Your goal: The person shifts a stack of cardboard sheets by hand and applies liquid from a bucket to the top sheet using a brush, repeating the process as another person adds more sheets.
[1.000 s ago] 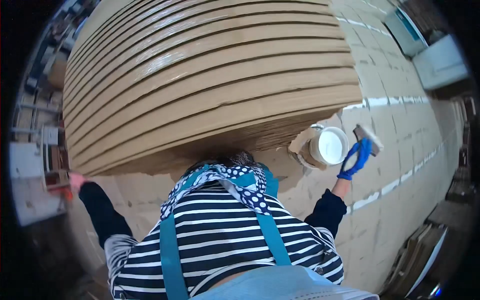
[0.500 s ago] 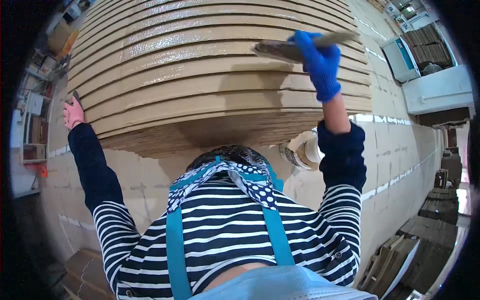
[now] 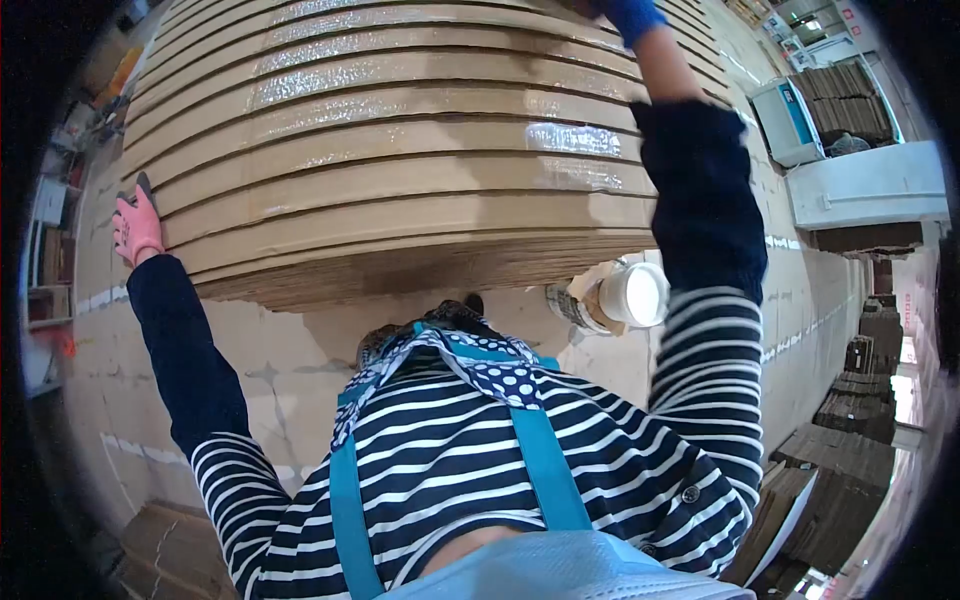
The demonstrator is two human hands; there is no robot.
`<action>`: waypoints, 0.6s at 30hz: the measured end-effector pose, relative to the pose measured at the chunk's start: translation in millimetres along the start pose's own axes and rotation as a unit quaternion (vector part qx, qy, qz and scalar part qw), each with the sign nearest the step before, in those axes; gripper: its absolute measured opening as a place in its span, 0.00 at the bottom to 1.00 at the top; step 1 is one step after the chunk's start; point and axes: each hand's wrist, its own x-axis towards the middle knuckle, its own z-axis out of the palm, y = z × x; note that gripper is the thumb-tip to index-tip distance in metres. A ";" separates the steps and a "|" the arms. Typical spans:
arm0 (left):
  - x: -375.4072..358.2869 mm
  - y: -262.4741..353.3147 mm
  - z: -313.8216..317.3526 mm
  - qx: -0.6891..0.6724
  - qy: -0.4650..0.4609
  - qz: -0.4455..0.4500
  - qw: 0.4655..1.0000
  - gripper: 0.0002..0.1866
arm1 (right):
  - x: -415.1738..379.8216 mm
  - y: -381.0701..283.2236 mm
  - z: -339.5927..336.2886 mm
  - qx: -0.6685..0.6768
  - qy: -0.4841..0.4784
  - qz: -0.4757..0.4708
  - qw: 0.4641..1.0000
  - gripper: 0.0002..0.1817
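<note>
Staggered layers of flat cardboard sheets (image 3: 400, 172) spread in front of me, with shiny wet-looking streaks along their exposed strips. My left hand (image 3: 138, 225), in a pink glove with dark fingertips, rests against the stack's left edge with its fingers apart. Near the top of the view, my right hand (image 3: 632, 16) in a blue glove reaches over the far strips. It is partly cut off by the frame edge. Only a dark bit of the brush it holds shows beside the glove. A fresh glossy patch lies on the nearer strips at the right.
A white bucket (image 3: 636, 295) stands on the floor right of my body, beside another round container (image 3: 578, 305). More cardboard stacks (image 3: 835, 470) line the right side. A white and blue cabinet-like unit (image 3: 790, 120) holds cardboard further back. Shelving (image 3: 50, 250) stands at the left.
My right hand has moved forward, away from me, with the brush, to the top edge of the view. New shiny patches show on the right strips. My left hand stays at the left edge.
</note>
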 end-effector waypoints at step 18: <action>11.9 -9.6 9.1 -0.006 0.000 0.006 1.000 0.37 | -99.2 -24.2 -53.7 0.027 0.003 0.107 0.994 0.10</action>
